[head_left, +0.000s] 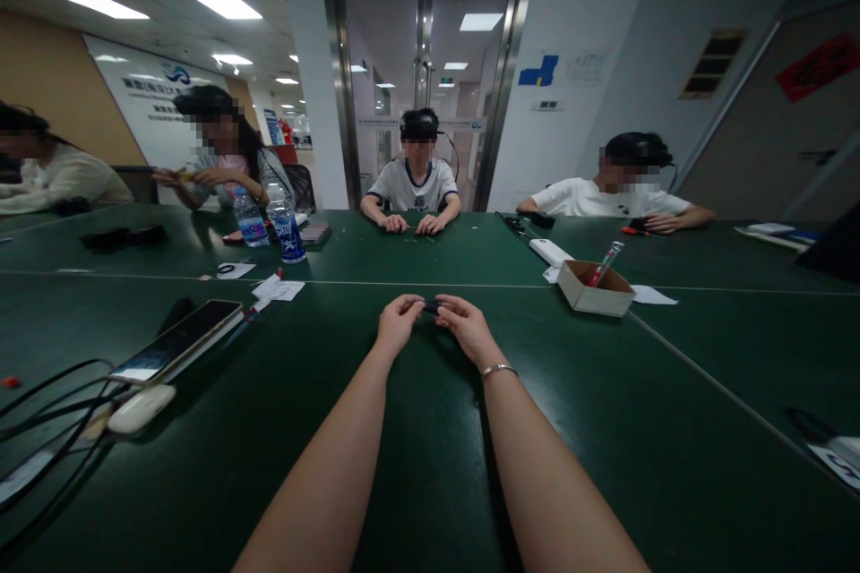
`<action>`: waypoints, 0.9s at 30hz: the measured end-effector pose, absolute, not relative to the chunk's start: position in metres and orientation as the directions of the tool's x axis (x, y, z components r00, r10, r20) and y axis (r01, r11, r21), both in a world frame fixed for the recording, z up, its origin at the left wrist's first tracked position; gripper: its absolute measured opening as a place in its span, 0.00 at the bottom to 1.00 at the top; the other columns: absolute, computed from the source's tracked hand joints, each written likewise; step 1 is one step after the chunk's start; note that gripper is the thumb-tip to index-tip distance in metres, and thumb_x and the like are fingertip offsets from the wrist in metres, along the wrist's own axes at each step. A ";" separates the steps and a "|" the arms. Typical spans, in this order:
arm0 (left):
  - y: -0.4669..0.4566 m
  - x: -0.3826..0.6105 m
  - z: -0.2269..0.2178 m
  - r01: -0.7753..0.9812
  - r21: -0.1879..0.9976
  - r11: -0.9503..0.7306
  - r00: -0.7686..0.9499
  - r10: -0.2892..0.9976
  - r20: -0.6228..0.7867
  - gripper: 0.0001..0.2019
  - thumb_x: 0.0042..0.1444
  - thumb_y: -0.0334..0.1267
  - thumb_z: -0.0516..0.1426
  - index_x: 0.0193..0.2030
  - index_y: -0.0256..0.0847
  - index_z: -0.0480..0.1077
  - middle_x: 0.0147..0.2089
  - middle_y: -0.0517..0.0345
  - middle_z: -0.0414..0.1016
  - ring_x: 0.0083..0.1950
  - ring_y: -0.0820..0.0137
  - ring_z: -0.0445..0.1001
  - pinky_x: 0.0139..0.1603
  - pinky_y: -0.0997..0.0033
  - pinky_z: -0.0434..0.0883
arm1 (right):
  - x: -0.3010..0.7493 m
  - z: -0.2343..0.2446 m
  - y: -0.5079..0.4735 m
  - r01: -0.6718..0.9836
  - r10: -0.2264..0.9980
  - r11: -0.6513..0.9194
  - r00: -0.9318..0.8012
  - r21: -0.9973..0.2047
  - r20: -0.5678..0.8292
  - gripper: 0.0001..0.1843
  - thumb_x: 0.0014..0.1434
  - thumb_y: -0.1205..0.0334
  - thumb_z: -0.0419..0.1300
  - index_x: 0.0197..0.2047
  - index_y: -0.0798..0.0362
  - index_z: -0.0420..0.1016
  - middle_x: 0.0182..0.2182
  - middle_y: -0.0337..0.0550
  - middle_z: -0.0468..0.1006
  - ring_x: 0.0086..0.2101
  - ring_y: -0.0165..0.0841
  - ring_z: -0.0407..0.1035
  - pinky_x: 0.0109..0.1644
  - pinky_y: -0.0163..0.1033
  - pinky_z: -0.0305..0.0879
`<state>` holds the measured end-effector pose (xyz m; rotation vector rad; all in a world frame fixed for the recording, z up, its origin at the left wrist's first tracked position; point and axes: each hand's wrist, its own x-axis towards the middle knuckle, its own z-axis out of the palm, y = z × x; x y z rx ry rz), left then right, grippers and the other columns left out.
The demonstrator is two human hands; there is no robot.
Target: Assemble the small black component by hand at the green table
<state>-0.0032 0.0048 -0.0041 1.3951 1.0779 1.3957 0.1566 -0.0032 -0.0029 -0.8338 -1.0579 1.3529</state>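
Note:
Both my arms reach forward over the dark green table (430,430). Between my fingertips is a small black object (431,307), too small and dark for me to tell its kind. My left hand (401,319) pinches its left end with thumb and fingers. At the other end, the fingers of my right hand (466,322) close on it in the same way. A bracelet circles my right wrist. The object is held close to the tabletop; whether it touches the surface I cannot tell.
At left lie a phone (181,340), a white mouse-shaped item (141,409) and black cables (54,412). Two water bottles (287,228) stand beyond paper scraps (279,288). An open cardboard box (595,295) sits at right. Several people sit around the far side.

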 end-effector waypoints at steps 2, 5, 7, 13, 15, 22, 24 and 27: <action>0.006 -0.003 -0.006 -0.003 0.970 -0.244 -0.005 0.970 0.244 0.13 0.51 0.44 0.61 0.38 0.37 0.75 0.31 0.54 0.75 0.32 0.70 0.72 0.35 0.72 0.69 | 0.156 -0.003 -0.003 -0.343 0.991 0.082 -0.076 -0.936 0.114 0.25 0.38 0.58 0.74 0.42 0.54 0.78 0.32 0.41 0.77 0.29 0.30 0.72 0.37 0.37 0.71; 0.008 -0.002 -0.010 0.033 0.974 -0.224 -0.034 0.974 0.226 0.13 0.52 0.45 0.60 0.36 0.36 0.75 0.30 0.54 0.75 0.31 0.69 0.72 0.34 0.72 0.68 | 0.156 -0.004 -0.003 -0.336 0.990 0.085 -0.078 -0.938 0.117 0.25 0.38 0.59 0.74 0.42 0.54 0.78 0.34 0.42 0.77 0.30 0.30 0.71 0.38 0.38 0.71; 0.008 -0.001 -0.011 0.057 0.976 -0.208 -0.048 0.976 0.211 0.14 0.53 0.46 0.59 0.36 0.36 0.75 0.29 0.54 0.75 0.31 0.69 0.72 0.34 0.71 0.68 | 0.156 -0.005 -0.003 -0.332 0.990 0.087 -0.079 -0.939 0.119 0.25 0.38 0.59 0.74 0.42 0.54 0.78 0.34 0.42 0.77 0.31 0.30 0.72 0.39 0.38 0.71; 0.008 -0.001 -0.012 0.050 0.977 -0.205 -0.018 0.978 0.206 0.17 0.51 0.50 0.60 0.37 0.37 0.75 0.30 0.55 0.75 0.32 0.69 0.72 0.34 0.71 0.67 | 0.157 -0.004 -0.005 -0.343 0.989 0.094 -0.074 -0.935 0.126 0.24 0.38 0.59 0.74 0.41 0.53 0.79 0.35 0.42 0.76 0.32 0.31 0.72 0.40 0.38 0.72; 0.009 -0.001 -0.013 0.075 0.975 -0.208 -0.018 0.978 0.209 0.17 0.51 0.52 0.60 0.35 0.37 0.74 0.28 0.55 0.74 0.31 0.69 0.71 0.34 0.71 0.66 | 0.157 -0.004 -0.006 -0.340 0.989 0.090 -0.081 -0.936 0.124 0.24 0.39 0.59 0.74 0.41 0.53 0.79 0.36 0.43 0.76 0.32 0.31 0.72 0.40 0.38 0.72; 0.004 -0.001 -0.007 0.168 0.966 -0.195 -0.069 0.976 0.209 0.20 0.53 0.55 0.57 0.30 0.37 0.73 0.26 0.55 0.73 0.29 0.69 0.70 0.31 0.71 0.64 | 0.156 -0.001 -0.008 -0.330 0.986 0.095 -0.100 -0.939 0.135 0.24 0.38 0.63 0.73 0.42 0.53 0.79 0.39 0.42 0.76 0.31 0.29 0.73 0.40 0.37 0.72; 0.000 -0.001 -0.003 0.197 0.964 -0.178 -0.095 0.975 0.200 0.20 0.53 0.55 0.57 0.28 0.37 0.73 0.26 0.56 0.73 0.28 0.69 0.70 0.32 0.71 0.64 | 0.155 -0.001 -0.009 -0.324 0.982 0.107 -0.111 -0.940 0.150 0.23 0.38 0.64 0.73 0.41 0.53 0.78 0.39 0.43 0.76 0.32 0.29 0.73 0.41 0.37 0.72; -0.003 0.000 0.001 0.218 0.963 -0.159 -0.122 0.975 0.188 0.20 0.54 0.55 0.56 0.27 0.37 0.72 0.25 0.56 0.72 0.28 0.69 0.70 0.32 0.71 0.64 | 0.155 0.000 -0.009 -0.334 0.983 0.099 -0.115 -0.937 0.145 0.23 0.38 0.63 0.74 0.41 0.53 0.78 0.38 0.43 0.77 0.31 0.30 0.73 0.40 0.37 0.73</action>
